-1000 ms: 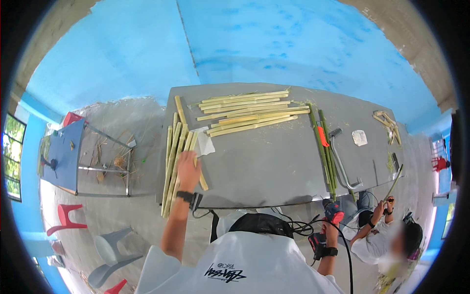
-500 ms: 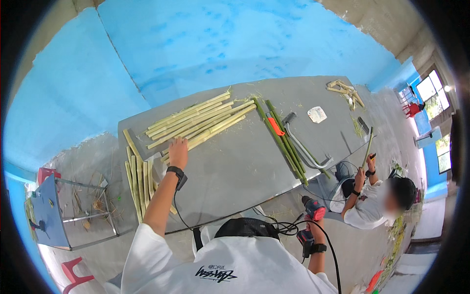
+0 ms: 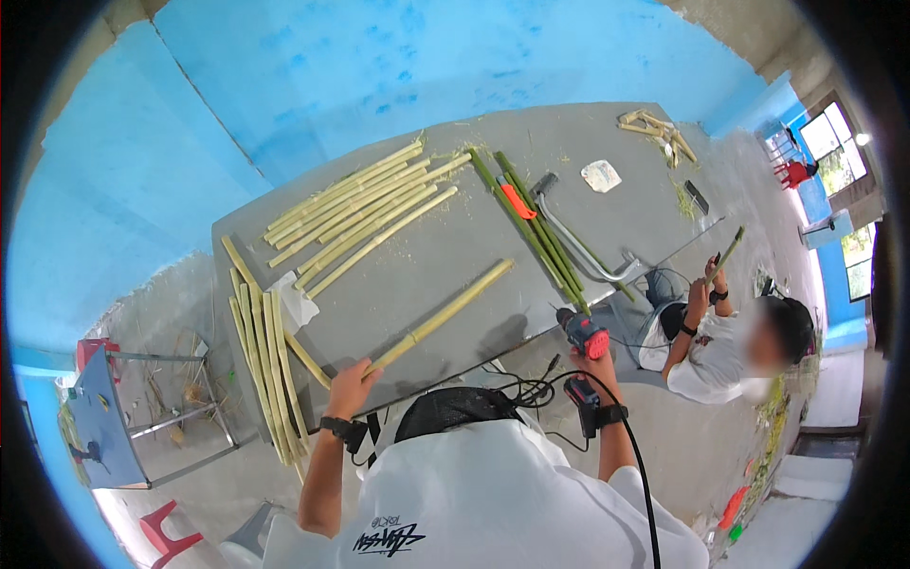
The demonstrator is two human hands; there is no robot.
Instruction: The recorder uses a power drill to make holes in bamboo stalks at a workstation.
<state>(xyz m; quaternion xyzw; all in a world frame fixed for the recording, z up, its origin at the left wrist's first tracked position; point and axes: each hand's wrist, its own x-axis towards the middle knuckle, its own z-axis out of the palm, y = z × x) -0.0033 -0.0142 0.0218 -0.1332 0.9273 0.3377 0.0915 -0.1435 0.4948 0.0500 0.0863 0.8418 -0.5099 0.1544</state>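
Left hand: closing around the near end of a pale pole, fingers wrapped at its tip. The pole is slanting away up and to the right across the near part of the grey table; whether it is touching the surface, one cannot tell.

Right hand: gripping a red-and-black drill near the table's front edge, with the nose pointing toward the table. Finger position on the trigger is not showing clearly.

A short stick is lying with its end just beside the left hand. Farther left, a bundle of pale poles is lying lengthwise; a white sheet is resting near it. Toward the far edge, a row of pale poles is stretching side by side. Green poles are lying right of centre, an orange piece among them. At right, a co-worker is holding a green stalk.
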